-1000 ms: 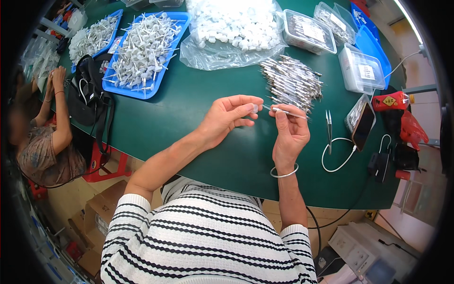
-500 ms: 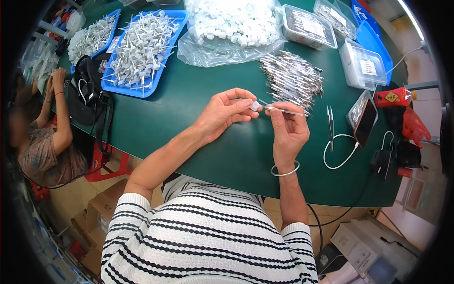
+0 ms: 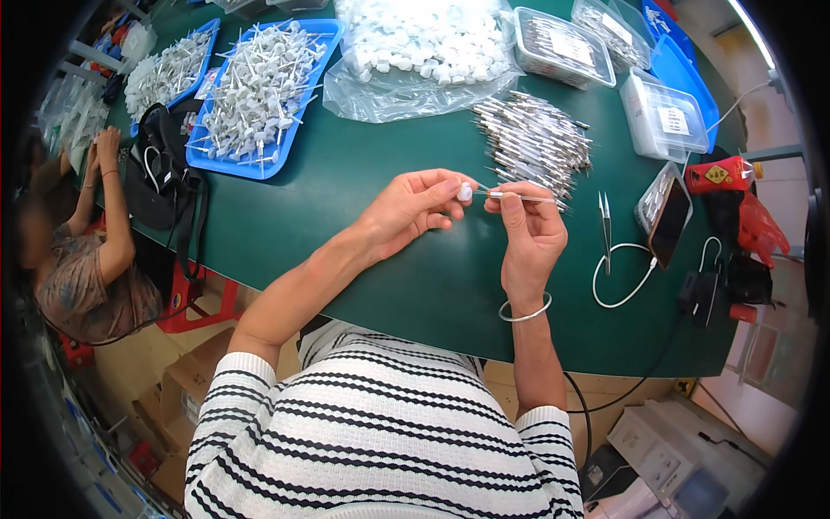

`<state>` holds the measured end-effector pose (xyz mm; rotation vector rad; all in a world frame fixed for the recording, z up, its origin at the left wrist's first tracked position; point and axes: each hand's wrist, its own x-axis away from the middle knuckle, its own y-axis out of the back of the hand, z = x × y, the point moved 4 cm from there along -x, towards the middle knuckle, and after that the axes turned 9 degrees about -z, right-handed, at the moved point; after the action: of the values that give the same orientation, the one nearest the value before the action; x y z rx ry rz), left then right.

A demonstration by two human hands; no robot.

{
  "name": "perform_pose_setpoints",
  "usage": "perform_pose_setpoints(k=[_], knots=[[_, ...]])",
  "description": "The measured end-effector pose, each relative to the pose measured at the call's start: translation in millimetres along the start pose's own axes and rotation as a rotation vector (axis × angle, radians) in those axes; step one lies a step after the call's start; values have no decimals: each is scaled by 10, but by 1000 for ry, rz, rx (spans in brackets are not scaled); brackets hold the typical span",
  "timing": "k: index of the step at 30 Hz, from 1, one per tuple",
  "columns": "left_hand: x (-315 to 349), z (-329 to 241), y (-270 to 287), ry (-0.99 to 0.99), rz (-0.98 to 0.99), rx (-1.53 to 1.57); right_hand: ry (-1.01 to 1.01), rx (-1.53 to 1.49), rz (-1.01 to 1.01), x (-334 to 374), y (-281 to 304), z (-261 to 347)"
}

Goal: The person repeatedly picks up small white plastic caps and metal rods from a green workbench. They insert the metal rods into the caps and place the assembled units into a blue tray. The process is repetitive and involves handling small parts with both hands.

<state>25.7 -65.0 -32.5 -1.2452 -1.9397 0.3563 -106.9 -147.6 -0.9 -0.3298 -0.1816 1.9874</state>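
Over the green table my left hand (image 3: pixel 411 212) pinches a small white plastic cap (image 3: pixel 465 192) between thumb and fingers. Just to its right, my right hand (image 3: pixel 532 238) is closed on a thin rod with a metal section (image 3: pixel 529 199). The rod lies nearly level, its narrow end pointing at the cap. Whether the tip touches the cap is too fine to tell. Beyond my right hand lies a loose pile of similar thin metal-and-clear rods (image 3: pixel 536 143).
A clear bag of white caps (image 3: pixel 424 52) lies at the back. Blue trays (image 3: pixel 275 169) hold white stemmed parts at the left. Tweezers (image 3: pixel 605 233), a cabled phone (image 3: pixel 670 227) and clear boxes (image 3: pixel 664 121) are at the right. Another person (image 3: pixel 95 259) sits far left.
My right hand has shifted very slightly right and the rod's thin tip shows more plainly between the hands. The left hand, still holding the cap, has barely moved.
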Motion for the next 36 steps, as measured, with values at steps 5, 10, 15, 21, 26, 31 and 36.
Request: perform_pose_setpoints(k=[5,10,15,21,26,31,36], knots=[[-45,58,41,45,20,50,1,64,-8,36,-46,46],[-22,42,13,59,32,80,30,74,-16,36,-25,47],[-12,54,5,52,37,79,37,78,-12,52,-47,36],[-7,57,-7,46,41,59,71,146,-7,62,-49,29],[-7,62,-9,43,36,63,106,206,-15,65,-47,28],[-10,66,-17,50,28,68,148,276,-24,66,-58,72],[-4,64,-19,47,19,61,213,334,-16,65,-68,89]])
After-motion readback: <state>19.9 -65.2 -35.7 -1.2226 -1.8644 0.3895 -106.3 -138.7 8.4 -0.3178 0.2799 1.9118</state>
